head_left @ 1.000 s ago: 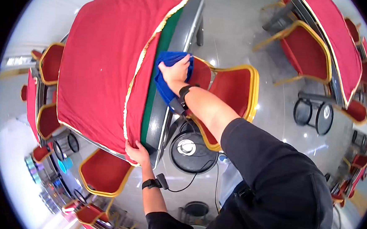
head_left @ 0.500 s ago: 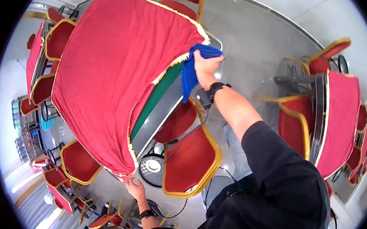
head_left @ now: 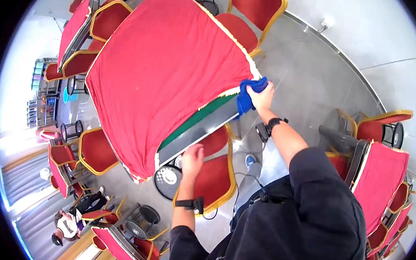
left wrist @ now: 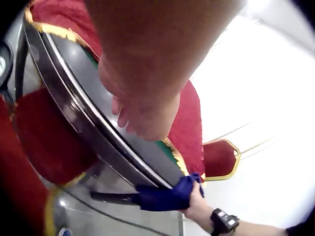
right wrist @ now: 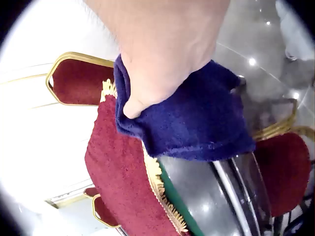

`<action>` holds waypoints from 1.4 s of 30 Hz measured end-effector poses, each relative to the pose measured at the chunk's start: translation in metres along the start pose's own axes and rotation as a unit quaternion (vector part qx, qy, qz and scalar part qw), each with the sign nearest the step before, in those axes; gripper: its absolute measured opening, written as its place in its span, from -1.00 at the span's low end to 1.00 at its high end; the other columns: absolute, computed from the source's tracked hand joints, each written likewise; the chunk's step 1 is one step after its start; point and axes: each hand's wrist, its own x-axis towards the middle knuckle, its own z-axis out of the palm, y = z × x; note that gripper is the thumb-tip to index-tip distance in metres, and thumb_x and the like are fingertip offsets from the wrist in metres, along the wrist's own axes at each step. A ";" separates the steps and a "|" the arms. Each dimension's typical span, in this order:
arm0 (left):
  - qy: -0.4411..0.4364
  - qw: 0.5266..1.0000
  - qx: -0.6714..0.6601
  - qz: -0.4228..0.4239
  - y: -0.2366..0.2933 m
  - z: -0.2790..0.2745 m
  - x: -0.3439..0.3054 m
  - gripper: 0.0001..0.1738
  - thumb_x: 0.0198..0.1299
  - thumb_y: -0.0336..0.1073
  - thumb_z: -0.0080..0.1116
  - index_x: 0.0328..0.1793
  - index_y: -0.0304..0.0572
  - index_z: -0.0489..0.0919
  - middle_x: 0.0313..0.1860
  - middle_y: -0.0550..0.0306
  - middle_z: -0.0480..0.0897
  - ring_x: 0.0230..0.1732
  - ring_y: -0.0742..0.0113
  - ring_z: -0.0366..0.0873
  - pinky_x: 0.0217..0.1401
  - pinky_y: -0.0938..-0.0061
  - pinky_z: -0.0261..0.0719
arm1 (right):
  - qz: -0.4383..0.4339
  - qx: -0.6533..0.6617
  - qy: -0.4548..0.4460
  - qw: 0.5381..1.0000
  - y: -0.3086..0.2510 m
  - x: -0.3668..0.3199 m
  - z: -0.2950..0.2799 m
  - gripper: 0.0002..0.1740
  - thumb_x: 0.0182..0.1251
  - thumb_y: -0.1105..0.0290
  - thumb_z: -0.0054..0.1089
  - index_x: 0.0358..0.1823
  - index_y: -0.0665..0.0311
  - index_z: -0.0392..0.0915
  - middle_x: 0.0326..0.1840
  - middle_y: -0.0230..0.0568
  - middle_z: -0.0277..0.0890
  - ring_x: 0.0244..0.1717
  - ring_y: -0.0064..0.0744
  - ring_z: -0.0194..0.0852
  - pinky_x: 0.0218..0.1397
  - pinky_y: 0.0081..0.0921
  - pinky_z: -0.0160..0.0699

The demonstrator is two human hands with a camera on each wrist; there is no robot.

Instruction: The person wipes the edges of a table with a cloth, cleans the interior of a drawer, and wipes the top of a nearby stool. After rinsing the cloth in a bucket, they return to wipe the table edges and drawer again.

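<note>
My right hand [head_left: 263,96] grips a blue cloth [head_left: 245,100] at the near right corner of a table. In the right wrist view the cloth [right wrist: 197,118] drapes over the table's dark glossy rim [right wrist: 189,179], with the thumb pressed into its fold. A red tablecloth [head_left: 154,74] with gold fringe covers most of the top. Along the near side it is drawn back, baring a strip of green felt [head_left: 196,122] and the grey rim [head_left: 198,132]. My left hand [head_left: 193,160] hovers by the near rim, fingers loosely curled, holding nothing.
Red chairs with gold frames stand close around, one chair [head_left: 209,180] right beside the near edge. A round black tray [head_left: 167,181] sits by the near left corner. A cable [head_left: 237,191] hangs near my legs. Another covered table [head_left: 381,178] stands at right; a person [head_left: 69,224] is far left.
My left hand has let go of the tablecloth's near left corner and moved right along the rim. My right hand has carried the blue cloth along the rim to the right corner.
</note>
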 end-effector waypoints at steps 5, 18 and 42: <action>0.004 0.996 -0.021 0.085 0.073 0.108 0.133 -0.76 0.23 -0.45 0.24 0.03 -0.25 0.66 -0.01 -0.14 0.70 0.08 -0.17 0.63 0.21 0.08 0.58 | -0.088 0.011 -0.318 0.944 0.021 0.083 -0.019 0.19 -0.07 -0.06 0.68 0.53 0.34 0.24 0.25 0.22 0.62 0.30 0.09 0.63 0.39 -0.17 0.57; 0.321 0.910 -0.020 -0.260 0.040 0.076 0.191 -0.82 0.50 -0.34 0.11 -0.07 -0.35 0.47 -0.24 0.04 0.54 -0.21 0.23 0.50 -0.02 0.30 0.56 | -0.021 0.006 -0.414 0.910 -0.009 0.099 -0.027 0.34 -0.11 0.22 0.69 0.67 0.34 -0.03 0.61 0.27 0.18 0.63 0.12 0.17 0.67 -0.20 0.18; 0.411 0.357 -0.662 -0.515 -0.052 0.191 -0.348 -0.41 0.53 0.10 -0.08 0.42 -0.17 0.49 0.22 -0.16 0.66 0.14 -0.09 0.66 0.22 -0.01 0.64 | -0.216 -0.078 -0.215 0.949 0.037 0.086 0.007 -0.10 0.24 0.02 0.54 0.41 0.49 0.35 0.32 0.14 0.53 0.31 -0.03 0.56 0.47 -0.13 0.46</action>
